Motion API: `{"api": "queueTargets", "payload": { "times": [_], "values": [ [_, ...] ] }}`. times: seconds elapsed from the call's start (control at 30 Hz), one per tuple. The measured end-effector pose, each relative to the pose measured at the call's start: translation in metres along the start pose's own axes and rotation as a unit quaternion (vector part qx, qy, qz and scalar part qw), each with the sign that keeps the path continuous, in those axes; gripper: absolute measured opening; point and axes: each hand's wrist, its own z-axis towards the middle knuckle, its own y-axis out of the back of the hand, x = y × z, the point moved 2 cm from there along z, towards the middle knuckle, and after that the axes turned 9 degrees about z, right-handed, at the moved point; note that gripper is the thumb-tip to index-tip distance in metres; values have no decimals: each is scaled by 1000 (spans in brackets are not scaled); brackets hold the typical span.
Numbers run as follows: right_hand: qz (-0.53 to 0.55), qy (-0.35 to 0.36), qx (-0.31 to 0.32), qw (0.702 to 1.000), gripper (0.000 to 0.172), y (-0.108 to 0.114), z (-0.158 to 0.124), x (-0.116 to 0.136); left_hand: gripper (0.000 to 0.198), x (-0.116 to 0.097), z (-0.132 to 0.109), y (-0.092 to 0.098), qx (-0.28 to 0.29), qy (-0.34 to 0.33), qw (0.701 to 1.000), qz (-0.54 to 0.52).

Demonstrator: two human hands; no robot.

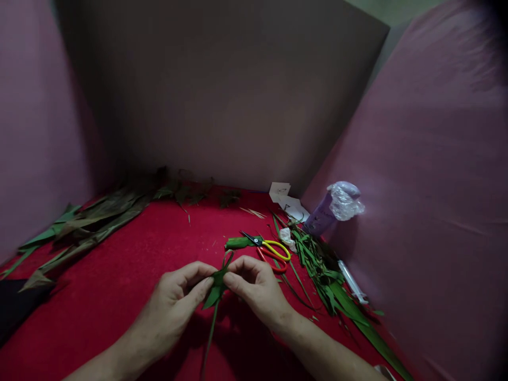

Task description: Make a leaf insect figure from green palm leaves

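Observation:
Between my two hands is a small folded green leaf piece (215, 292), with a loop at its top and a long thin strip hanging down toward me. My left hand (177, 296) pinches its left side between thumb and forefinger. On the other side, my right hand (257, 288) pinches it the same way, close to the loop. Just beyond my right hand lie scissors (273, 251) with one yellow and one red handle. Their dark blades rest over a flat green leaf bundle (238, 243).
A red cloth (130, 264) covers the surface. Long drying leaves (99, 217) lie at left, beside a dark object (19, 307). Cut green strips (313, 254), a syringe-like clear tube (352, 280), white cards (291, 206) and a plastic-topped purple container (321, 214) are at right. Panels (222, 95) enclose the space.

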Motion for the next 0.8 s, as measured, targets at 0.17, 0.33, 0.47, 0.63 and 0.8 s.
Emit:
{"api": "queueTargets", "payload": {
  "times": [0.17,0.33,0.47,0.63,0.8],
  "values": [
    [-14,-3,30,999,20,0,-2,3,14,0,-2,-2,22,11,1000,5],
    [8,-5,42,999,22,0,-1,3,14,-4,2,0,45,18,999,-22],
    [6,4,30,1000,22,2,0,0,22,-7,5,3,11,23,1000,-4],
    [1,11,27,1000,21,1,-1,-3,17,-4,6,2,16,67,997,-46],
    [6,3,41,999,22,0,-1,-1,16,0,6,1,18,60,997,-40]
  ]
}}
